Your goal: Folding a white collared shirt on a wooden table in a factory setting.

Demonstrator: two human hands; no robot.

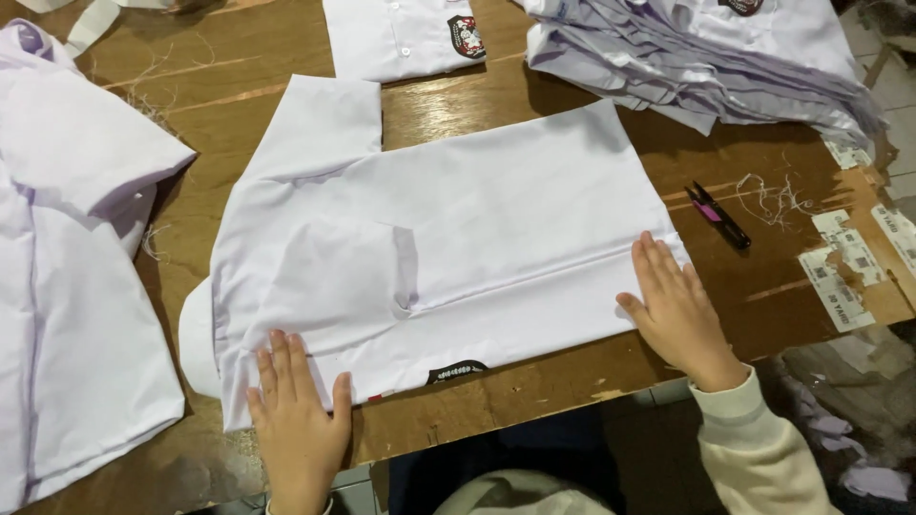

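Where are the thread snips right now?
In the head view, the thread snips lie on the wooden table, right of the white shirt, just beyond the right hand, beside loose threads.

A worn wooden table (pixel 448 114) stands over a tiled floor (pixel 897 81).

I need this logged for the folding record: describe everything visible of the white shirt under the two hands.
The white shirt lies flat, face down on the wooden table, partly folded, one short sleeve laid over its back, the other spread toward the far edge. It looks like thin, smooth woven cloth. A dark badge peeks out at its near edge. The left hand presses its near left corner, the right hand flat on its right edge.
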